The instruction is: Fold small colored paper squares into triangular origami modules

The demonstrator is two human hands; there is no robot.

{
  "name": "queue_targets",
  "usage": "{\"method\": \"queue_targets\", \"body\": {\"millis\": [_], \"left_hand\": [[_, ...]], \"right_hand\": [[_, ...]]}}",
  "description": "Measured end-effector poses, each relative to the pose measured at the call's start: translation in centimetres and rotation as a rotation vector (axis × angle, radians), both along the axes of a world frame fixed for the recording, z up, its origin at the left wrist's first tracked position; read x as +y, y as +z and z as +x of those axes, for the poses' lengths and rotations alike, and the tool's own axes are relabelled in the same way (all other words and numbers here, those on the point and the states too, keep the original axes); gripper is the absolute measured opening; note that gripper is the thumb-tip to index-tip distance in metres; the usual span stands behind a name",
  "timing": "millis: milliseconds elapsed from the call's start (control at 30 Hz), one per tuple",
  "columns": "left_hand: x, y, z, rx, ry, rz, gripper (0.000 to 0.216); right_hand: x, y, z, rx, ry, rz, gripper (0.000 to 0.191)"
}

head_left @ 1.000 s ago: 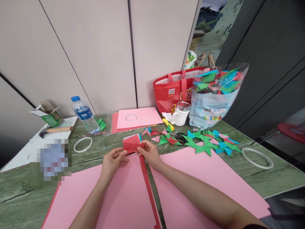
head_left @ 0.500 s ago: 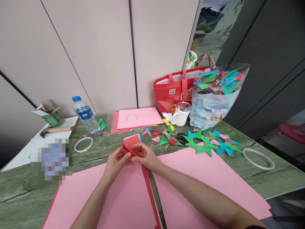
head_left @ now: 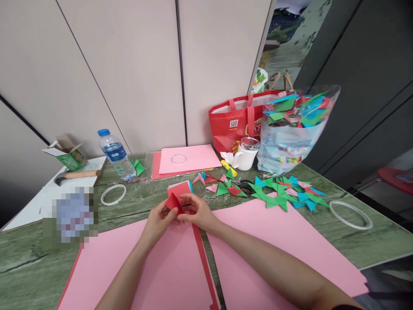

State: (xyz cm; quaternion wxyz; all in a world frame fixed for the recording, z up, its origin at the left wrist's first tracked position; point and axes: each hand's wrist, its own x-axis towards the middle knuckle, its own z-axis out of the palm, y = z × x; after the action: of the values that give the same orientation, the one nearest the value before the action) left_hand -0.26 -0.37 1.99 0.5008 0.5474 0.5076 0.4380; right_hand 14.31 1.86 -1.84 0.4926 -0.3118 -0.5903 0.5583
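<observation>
Between my two hands is a piece of folded red paper [head_left: 173,202], with a pointed flap standing up. My left hand [head_left: 161,217] pinches its left side, thumb in front and fingers behind. My right hand [head_left: 197,212] grips the right side, thumb low and fingers curled over the top. Just behind the paper lies a small stack of coloured paper squares [head_left: 181,188], red on top with blue and white edges showing. Under my hands and wrists are large pink sheets [head_left: 167,262], with a red sheet edge beneath them.
Folded paper pieces [head_left: 274,196], scissors [head_left: 245,186] and a glue stick [head_left: 229,168] lie to the right. Behind stand a white mug [head_left: 247,154], a red bag [head_left: 227,125] and a plastic bag [head_left: 285,144] of folded pieces. A bottle [head_left: 116,155] and hammer [head_left: 79,174] are left.
The red paper has turned and opened in my fingers, so a pointed flap now stands up toward me. Both hands have kept nearly the same place.
</observation>
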Motion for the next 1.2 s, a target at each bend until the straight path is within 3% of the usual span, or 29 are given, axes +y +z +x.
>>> {"method": "queue_targets", "body": {"millis": [267,367,467,633,700,833,967,1100,1200], "left_hand": [[0.4,-0.9,-0.7,0.093,0.064,0.041,0.026],[0.4,-0.8,-0.8,0.006,0.015,0.002,0.031],[0.3,-0.6,-0.9,-0.117,-0.008,-0.082,0.035],[0.5,-0.5,-1.3,-0.314,0.034,-0.187,0.033],[0.7,-0.4,-1.5,-0.342,0.067,-0.185,0.032],[1.0,-0.4,-1.9,-0.339,0.090,-0.188,0.034],[0.8,-0.2,-1.8,-0.339,0.043,-0.204,0.034],[0.4,0.4,-1.3,-0.311,-0.048,-0.188,0.035],[0.0,0.6,-1.0,-0.287,-0.138,-0.159,0.049]], "right_hand": [[0.3,0.0,-0.1,-0.022,-0.068,0.015,0.018],[0.4,-0.1,0.0,0.029,-0.069,-0.029,0.023],[0.6,-0.6,0.1,0.077,-0.109,-0.094,0.044],[1.0,-0.9,0.3,0.069,-0.131,-0.074,0.022],[1.0,-0.8,0.3,0.056,-0.112,-0.072,0.024],[0.8,-0.5,0.4,-0.058,-0.048,0.120,0.022],[0.4,-0.1,0.4,-0.107,0.029,0.204,0.027],[0.2,0.3,0.4,-0.140,-0.087,0.161,0.013],[0.3,0.3,0.5,-0.099,-0.178,0.118,0.013]]}}
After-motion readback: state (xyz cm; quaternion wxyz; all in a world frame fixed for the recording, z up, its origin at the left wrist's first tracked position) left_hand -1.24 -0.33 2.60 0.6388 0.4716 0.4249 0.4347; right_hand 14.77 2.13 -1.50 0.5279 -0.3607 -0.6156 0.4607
